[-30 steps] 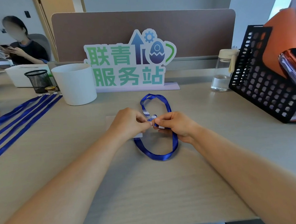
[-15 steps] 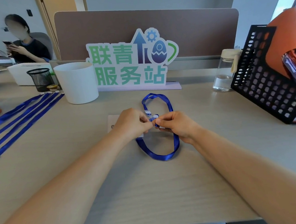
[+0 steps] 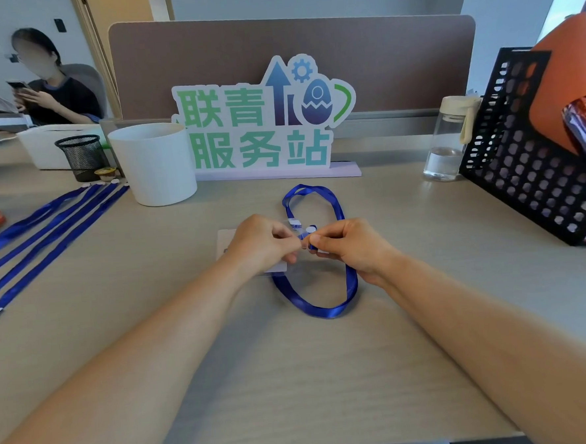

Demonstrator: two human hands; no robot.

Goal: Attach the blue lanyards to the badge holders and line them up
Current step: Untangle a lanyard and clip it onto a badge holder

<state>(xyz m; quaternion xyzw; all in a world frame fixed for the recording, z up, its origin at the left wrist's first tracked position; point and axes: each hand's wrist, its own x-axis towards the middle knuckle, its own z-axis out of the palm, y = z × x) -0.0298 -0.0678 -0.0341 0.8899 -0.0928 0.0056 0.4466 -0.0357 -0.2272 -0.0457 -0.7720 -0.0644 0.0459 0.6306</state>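
Office: desk [image 3: 294, 376] with partition screen [image 3: 395, 64], black file rack [image 3: 528, 173], mesh pen cup [image 3: 82, 159].

At mid-frame the left hand [image 3: 264, 246] and right hand [image 3: 349, 247] meet fingertip to fingertip, pinching the clip end of a looped blue lanyard [image 3: 328, 309] over a clear badge holder [image 3: 226, 241] on the desk [image 3: 294, 376]. Far left — finished lanyards [image 3: 45, 230] lie side by side; a white cup [image 3: 154, 165] and a green-lettered sign [image 3: 262, 127] stand behind.

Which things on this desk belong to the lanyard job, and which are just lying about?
In the job: looped lanyard; badge holder; left hand and right hand, pinching where the two meet; lanyards lined up at left.
Lying about: white cup; sign; water bottle; black rack; mesh pot.
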